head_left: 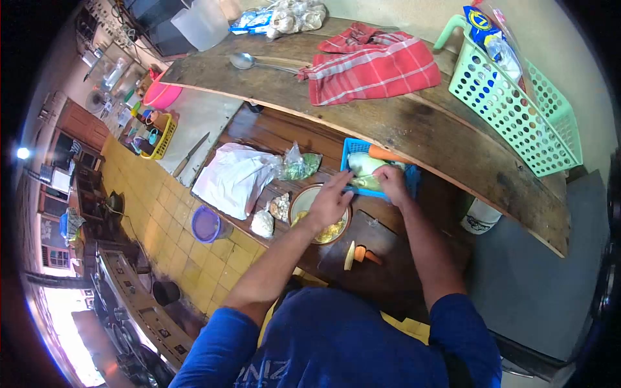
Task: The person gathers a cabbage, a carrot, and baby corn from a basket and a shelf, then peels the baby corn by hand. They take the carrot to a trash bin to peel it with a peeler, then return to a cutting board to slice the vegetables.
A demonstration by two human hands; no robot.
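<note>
My right hand (392, 183) reaches into a blue basket (347, 147), its fingers curled onto a pale green vegetable (366, 181) that looks like cabbage. A whole carrot (387, 154) lies across the basket's far side. My left hand (330, 205) is at the basket's near left corner, fingers stretched out and apart, above a bowl (301, 200) with yellowish food in it. Close to my right forearm, cut carrot pieces (360, 253) and a pale slender piece (350, 256) lie on a dark cutting board (378, 234).
A wooden shelf (414, 126) overhangs the basket, bearing a red checked cloth (375, 68), a spoon (243, 61) and a green basket (511, 103). Left of the bowl are a white plastic bag (236, 178) and bagged greens (301, 165). A knife (191, 154) lies further left.
</note>
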